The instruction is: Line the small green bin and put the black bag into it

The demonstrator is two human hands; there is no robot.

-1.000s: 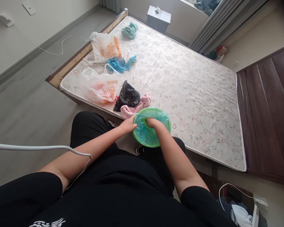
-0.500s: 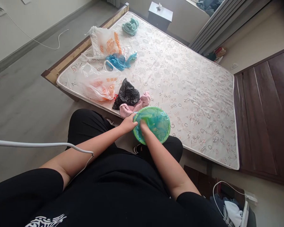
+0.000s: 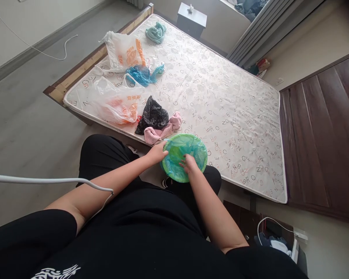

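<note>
From the head camera, a round green bin (image 3: 182, 164) lined with a green bag sits at the near edge of the bed (image 3: 221, 97), held just above the person's lap. The left hand (image 3: 157, 152) holds the left rim of the bin, its grip pressed on the rim. The right hand (image 3: 190, 164) rests on the bag at the near rim; its fingers are bent, and I cannot tell if they pinch the bag.

Just past the bin lie a pink cloth (image 3: 159, 131) and a black bag (image 3: 152, 115), touching each other. Farther left are two white bags with orange print (image 3: 119, 106), a blue bag (image 3: 142, 73) and a teal cloth (image 3: 155, 33) near the far corner.

The right half of the bed is bare, with lots of room. The mattress is printed all over with scattered letters like Z, O, N, E, G. The orange writing on the bags is too small to read. A white cable (image 3: 46, 180) crosses the left arm.
</note>
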